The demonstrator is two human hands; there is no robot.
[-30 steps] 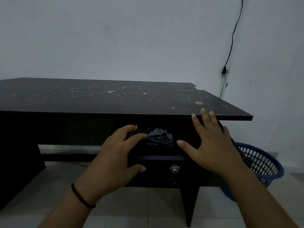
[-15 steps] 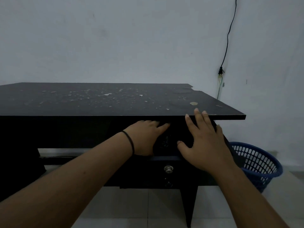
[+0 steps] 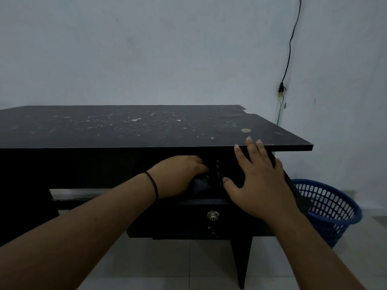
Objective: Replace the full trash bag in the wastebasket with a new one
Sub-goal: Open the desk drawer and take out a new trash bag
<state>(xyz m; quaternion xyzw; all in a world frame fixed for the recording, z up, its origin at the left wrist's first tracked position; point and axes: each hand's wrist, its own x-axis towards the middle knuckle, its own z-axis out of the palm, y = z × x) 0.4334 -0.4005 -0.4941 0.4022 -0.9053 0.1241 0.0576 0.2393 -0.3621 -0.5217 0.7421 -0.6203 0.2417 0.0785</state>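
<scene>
Your left hand (image 3: 180, 174) is reaching into the desk's open drawer (image 3: 201, 203), fingers hidden, grip unclear, touching the black trash bags (image 3: 202, 184). Your right hand (image 3: 257, 185) is hovering spread, empty. They're thin, slippery film; pinch one loose edge.

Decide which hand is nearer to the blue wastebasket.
Right. The right hand is spread open at the desk drawer, just left of the blue wastebasket; the left hand reaches into the drawer, farther left.
</scene>
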